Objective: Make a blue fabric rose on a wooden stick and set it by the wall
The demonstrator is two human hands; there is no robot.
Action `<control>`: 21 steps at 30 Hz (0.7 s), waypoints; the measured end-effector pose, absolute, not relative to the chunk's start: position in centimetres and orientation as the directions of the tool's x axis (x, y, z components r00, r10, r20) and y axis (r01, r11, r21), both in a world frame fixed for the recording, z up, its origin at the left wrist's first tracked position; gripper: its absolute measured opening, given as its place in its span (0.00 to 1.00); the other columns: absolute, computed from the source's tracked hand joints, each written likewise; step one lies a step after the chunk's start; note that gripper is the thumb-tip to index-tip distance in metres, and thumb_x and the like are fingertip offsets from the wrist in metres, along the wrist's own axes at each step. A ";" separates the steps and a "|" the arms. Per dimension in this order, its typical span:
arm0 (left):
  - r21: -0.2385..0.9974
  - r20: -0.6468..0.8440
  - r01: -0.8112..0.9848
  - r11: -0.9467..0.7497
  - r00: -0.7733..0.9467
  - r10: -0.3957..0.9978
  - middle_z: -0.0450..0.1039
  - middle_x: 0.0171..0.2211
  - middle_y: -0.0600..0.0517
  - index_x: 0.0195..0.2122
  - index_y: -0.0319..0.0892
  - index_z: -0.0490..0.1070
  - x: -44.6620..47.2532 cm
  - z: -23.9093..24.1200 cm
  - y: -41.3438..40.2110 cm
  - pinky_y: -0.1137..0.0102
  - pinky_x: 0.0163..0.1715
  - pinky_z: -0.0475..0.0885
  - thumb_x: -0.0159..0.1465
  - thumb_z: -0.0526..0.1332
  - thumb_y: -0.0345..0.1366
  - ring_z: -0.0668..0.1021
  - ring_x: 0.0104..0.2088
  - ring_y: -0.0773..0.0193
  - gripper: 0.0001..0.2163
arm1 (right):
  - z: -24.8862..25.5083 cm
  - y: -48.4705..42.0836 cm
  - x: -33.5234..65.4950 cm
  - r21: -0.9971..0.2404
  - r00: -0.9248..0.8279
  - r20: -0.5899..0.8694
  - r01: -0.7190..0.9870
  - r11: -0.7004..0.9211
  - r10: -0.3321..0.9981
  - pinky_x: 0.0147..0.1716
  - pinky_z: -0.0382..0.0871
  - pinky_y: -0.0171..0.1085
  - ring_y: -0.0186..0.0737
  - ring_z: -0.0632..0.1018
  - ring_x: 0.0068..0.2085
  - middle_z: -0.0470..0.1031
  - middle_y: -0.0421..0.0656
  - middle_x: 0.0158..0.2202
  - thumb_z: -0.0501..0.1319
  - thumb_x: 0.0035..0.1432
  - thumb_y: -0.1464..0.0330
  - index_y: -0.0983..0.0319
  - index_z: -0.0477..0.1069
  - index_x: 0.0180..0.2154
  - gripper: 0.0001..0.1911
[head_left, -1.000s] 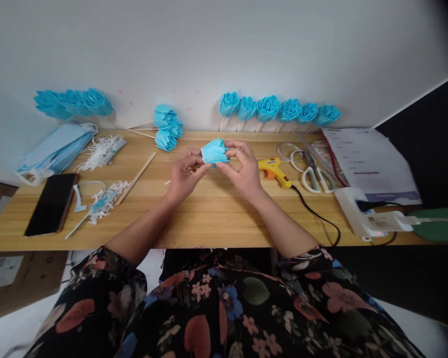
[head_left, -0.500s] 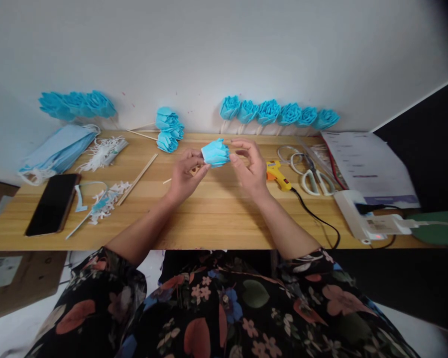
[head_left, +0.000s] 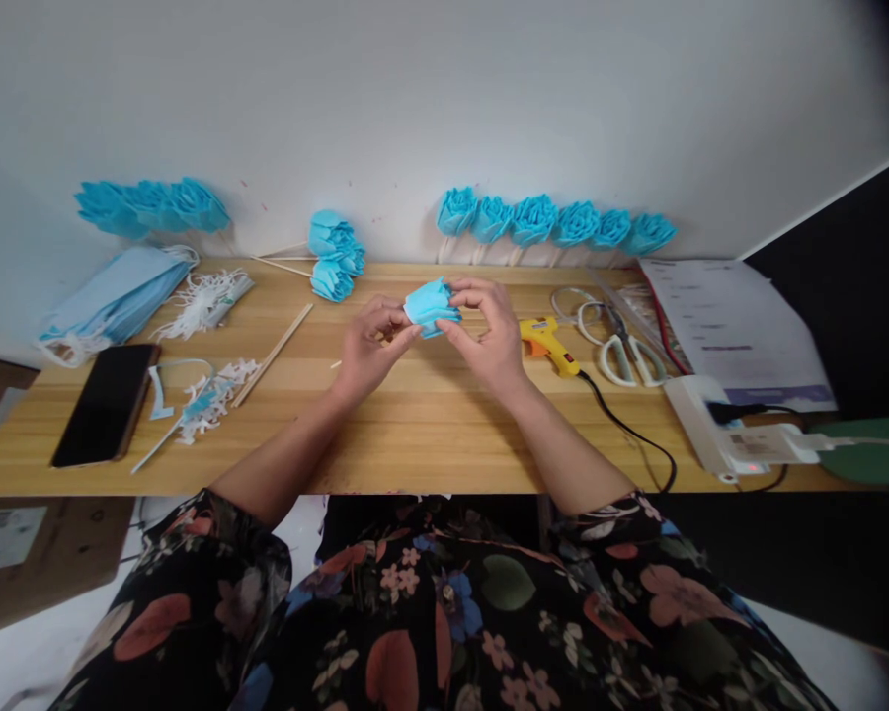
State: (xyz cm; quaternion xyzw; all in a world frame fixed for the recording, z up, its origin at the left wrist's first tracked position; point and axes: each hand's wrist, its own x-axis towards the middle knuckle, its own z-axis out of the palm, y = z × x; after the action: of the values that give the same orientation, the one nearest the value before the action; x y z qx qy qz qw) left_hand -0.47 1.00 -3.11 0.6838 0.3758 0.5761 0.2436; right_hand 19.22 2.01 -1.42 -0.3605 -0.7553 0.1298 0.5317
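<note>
Between my hands, above the wooden table [head_left: 415,434], a blue fabric flower [head_left: 431,304] lies on its side with its petals toward the right. My left hand [head_left: 376,344] grips it near its base, thumb in front and fingers curled behind. A short bit of thin stick shows to the left of that hand. My right hand [head_left: 489,331] is closed on the petal end, with the thumb at the lower edge and fingers along the top. Nearest to my right hand is a yellow glue gun [head_left: 552,346] lying on the table.
Finished blue flowers [head_left: 533,222] lean on the wall at right, with others at left and centre. Folded face masks [head_left: 119,296], a phone [head_left: 105,405], sticks [head_left: 273,355] and scraps lie left. Scissors [head_left: 629,351], papers [head_left: 737,331] and a power strip [head_left: 711,430] sit right.
My right hand has moved in and closed from a loose hold at the petal edge onto the petals. The flower has shifted slightly right and turned a little.
</note>
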 end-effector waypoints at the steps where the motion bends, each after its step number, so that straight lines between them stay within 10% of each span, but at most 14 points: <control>1: 0.771 0.600 0.231 -0.593 0.050 0.799 0.76 0.31 0.50 0.28 0.42 0.76 -0.5 -3.1 1.0 0.72 0.29 0.67 0.65 0.69 0.46 0.74 0.32 0.66 0.14 | -1.4 2.0 19.2 -0.585 -0.170 0.710 0.398 0.706 0.684 0.54 0.71 0.52 0.49 0.78 0.54 0.80 0.44 0.51 0.66 0.62 0.61 0.53 0.71 0.43 0.09; 21: 0.759 0.615 0.218 -0.613 0.066 0.786 0.76 0.32 0.50 0.28 0.43 0.77 -0.6 -3.2 1.2 0.70 0.29 0.67 0.65 0.69 0.49 0.74 0.32 0.66 0.15 | -1.4 2.4 19.8 -0.576 -0.223 0.700 0.383 0.722 0.678 0.57 0.71 0.54 0.47 0.78 0.55 0.79 0.44 0.52 0.61 0.68 0.59 0.54 0.74 0.38 0.07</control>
State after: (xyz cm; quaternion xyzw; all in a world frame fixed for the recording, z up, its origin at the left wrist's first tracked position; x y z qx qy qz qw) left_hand -0.65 1.19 -3.19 0.6877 0.3651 0.5775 0.2456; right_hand 19.80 2.44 -1.42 -0.3449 -0.7691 0.1419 0.5190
